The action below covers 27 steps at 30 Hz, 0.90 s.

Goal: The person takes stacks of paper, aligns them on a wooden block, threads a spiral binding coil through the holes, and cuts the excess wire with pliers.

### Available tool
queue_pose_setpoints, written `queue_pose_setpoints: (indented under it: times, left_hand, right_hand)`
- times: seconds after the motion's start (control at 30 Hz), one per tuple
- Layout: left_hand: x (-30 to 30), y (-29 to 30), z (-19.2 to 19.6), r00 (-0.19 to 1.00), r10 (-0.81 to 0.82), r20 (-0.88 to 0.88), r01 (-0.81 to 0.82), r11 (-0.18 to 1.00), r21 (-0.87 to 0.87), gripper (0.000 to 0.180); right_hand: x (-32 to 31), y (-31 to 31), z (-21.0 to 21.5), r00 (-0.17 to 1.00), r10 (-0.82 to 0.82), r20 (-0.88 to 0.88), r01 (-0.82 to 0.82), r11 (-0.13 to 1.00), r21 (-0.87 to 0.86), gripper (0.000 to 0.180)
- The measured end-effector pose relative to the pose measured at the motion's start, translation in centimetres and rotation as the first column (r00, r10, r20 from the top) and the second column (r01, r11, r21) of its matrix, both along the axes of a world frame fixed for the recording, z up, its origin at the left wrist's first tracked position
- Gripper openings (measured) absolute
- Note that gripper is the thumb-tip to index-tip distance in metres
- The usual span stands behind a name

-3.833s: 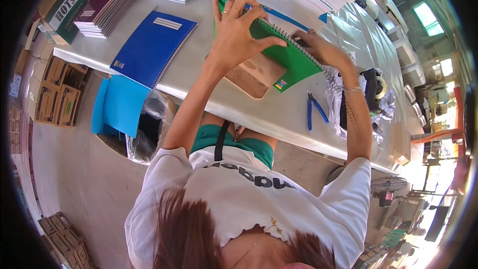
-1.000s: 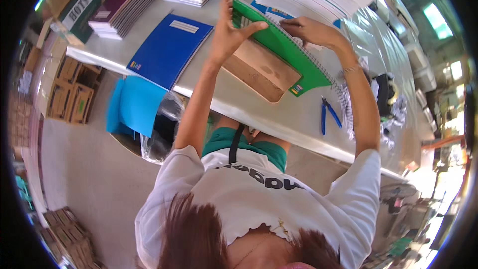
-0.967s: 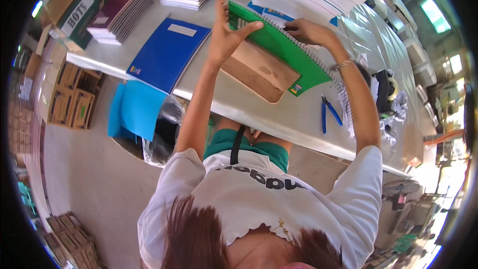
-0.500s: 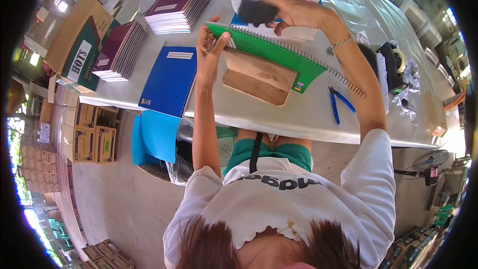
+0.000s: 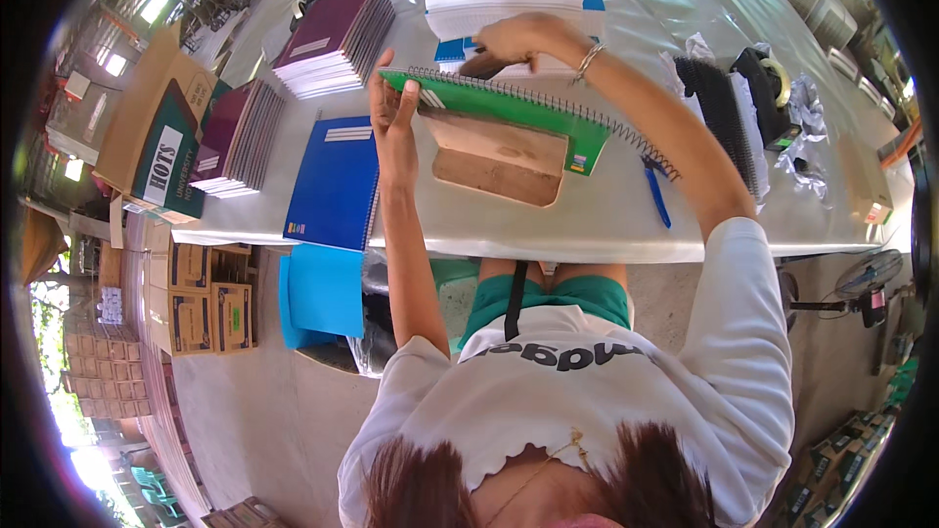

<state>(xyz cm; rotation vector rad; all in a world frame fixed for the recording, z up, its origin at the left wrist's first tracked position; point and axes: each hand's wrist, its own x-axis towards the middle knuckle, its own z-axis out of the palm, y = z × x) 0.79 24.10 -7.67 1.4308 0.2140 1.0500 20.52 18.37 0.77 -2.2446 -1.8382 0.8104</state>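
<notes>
A green spiral notebook leans on a wooden V-shaped rest, its coil edge upward. My left hand is closed on the notebook's left end, thumb on the green cover. The wire coil runs along the top edge and sticks out past the right end. Just beyond that edge, my right hand is closed round a dark, block-like object, mostly covered by the hand; its kind I cannot make out. Blue-handled cutters lie on the table near my right forearm.
A blue spiral notebook lies to the left. Maroon notebook stacks and an open carton stand farther left. White paper stacks rise at the back. Black coils and a tape dispenser sit right.
My right hand has moved left and nearer to the notebook's top edge with the dark object. The left hand keeps its hold on the green notebook. The view has shifted slightly.
</notes>
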Motion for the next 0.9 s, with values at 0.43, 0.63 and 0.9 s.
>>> queue_pose_setpoints:
  times: [0.43, 0.63, 0.9]
  left_hand:
    - [-0.2, -0.2, -0.5, 1.0, 0.015, -0.002, -0.015, 1.0, -0.026, 0.057]
    - [-0.1, 0.0, -0.8, 0.997, 0.068, 0.041, -0.067, 0.997, -0.027, 0.055]
    - [-0.1, -0.1, -0.6, 0.999, 0.033, 0.019, -0.032, 0.999, -0.024, 0.052]
  right_hand:
    - [-2.1, -2.5, 0.3, 0.66, 0.131, -0.74, 0.155, 0.94, 0.305, 0.073]
    - [-3.0, -0.9, 2.7, 0.853, 0.171, -0.493, -0.012, 0.951, 0.31, 0.081]
    - [-2.9, -1.2, 1.2, 0.974, 0.212, -0.087, -0.176, 0.935, 0.308, 0.092]
